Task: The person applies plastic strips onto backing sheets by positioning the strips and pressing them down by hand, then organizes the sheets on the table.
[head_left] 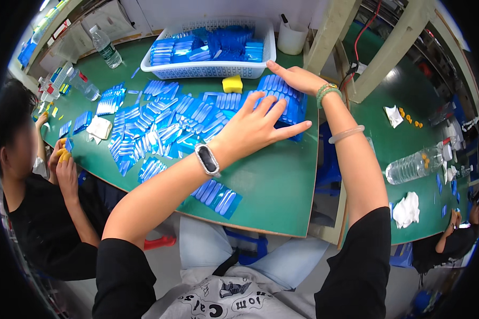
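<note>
A stack of blue sheets with rows of oblong light-blue pieces (274,85) lies at the table's right edge. Across its near side rests my left hand (255,122), fingers spread, and some fingertips touch the top sheet. My right hand (299,81) is at the stack's far right corner, one finger stretched toward the basket; its other fingers are mostly hidden. Many similar sheets (170,125) are spread loosely over the table to the left. Under my left forearm, one more blue sheet (218,199) sticks out near the front edge.
Behind the sheets stands a white plastic basket (207,70) holding blue pieces, with a yellow sponge block (232,84) before it. A white cup (291,40) stands beside the basket. Water bottles (105,48) are at the back left. A co-worker (42,202) sits at left, handling a small blue piece.
</note>
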`<state>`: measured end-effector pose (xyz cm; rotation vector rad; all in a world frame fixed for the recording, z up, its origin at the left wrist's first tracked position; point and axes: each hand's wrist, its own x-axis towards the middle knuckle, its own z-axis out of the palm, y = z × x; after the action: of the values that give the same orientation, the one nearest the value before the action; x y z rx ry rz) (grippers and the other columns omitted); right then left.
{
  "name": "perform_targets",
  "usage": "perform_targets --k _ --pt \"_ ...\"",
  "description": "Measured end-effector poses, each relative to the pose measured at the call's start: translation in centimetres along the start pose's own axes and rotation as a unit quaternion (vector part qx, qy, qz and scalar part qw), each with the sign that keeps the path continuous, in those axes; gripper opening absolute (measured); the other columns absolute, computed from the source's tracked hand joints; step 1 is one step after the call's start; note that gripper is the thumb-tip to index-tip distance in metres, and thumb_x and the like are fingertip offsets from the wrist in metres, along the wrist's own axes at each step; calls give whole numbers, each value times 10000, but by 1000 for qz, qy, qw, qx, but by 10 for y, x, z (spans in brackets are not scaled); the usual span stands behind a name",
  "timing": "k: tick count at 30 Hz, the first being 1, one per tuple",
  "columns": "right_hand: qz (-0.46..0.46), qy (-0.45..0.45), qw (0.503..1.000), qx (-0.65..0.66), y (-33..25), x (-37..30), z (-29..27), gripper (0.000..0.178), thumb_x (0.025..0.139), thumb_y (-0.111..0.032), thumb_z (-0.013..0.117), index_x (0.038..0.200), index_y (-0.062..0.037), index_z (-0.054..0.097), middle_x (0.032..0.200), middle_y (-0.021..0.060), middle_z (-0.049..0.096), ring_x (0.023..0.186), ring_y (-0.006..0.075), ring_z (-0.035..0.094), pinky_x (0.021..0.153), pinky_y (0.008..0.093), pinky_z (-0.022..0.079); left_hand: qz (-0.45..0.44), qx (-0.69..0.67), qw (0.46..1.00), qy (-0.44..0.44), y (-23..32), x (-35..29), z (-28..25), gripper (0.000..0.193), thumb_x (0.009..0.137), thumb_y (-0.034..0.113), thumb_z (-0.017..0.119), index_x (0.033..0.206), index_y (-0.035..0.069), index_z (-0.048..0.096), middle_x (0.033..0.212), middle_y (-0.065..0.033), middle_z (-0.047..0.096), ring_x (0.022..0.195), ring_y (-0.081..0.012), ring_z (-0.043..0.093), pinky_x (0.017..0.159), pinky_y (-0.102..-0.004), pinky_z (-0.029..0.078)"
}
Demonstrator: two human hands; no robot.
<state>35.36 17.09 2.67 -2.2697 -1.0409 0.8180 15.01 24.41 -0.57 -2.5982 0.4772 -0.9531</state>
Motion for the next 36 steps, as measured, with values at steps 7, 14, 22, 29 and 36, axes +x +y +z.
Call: perform_targets --k 7,14,22,29,36 --pt "-10 -6 1000 -4 11 26 -20 961 819 -808 352 1126 50 656 1147 194 635 1061 246 590 981 341 416 -7 7 1000 -10 -12 18 21 621 831 130 537 1381 389 411 1165 -104 554 1049 -236 555 956 -453 408" --pt "11 15 1000 14 26 44 -32 1092 737 -889 308 1219 46 603 1278 257 550 1207 349 520 1036 387 373 -13 11 1000 4 -23 26 39 597 836 128 536 1366 386 438 1156 -105 568 1042 -236 562 968 -459 390" --pt "-5 34 999 9 25 41 -32 980 828 -793 368 1204 85 589 1208 203 603 1146 263 556 1011 357 407 -5 -11 1000 0 -26 25 40 542 850 132 528 1334 368 458 1166 -101 573 1077 -242 564 975 -443 404" --pt "-42 74 996 -9 24 25 -44 1003 837 -785 366 1298 97 493 1325 237 516 1245 312 490 1064 370 354 6 2 1000 21 -17 25 40 553 855 131 531 1342 371 426 1249 -101 532 1154 -236 527 997 -457 380" --pt "-52 111 992 -8 33 22 -42 1061 797 -831 348 1278 99 519 1307 285 517 1266 355 472 1068 400 339 9 9 1000 13 -14 25 37 562 857 141 532 1354 377 415 1300 -104 505 1195 -239 501 1010 -468 365"
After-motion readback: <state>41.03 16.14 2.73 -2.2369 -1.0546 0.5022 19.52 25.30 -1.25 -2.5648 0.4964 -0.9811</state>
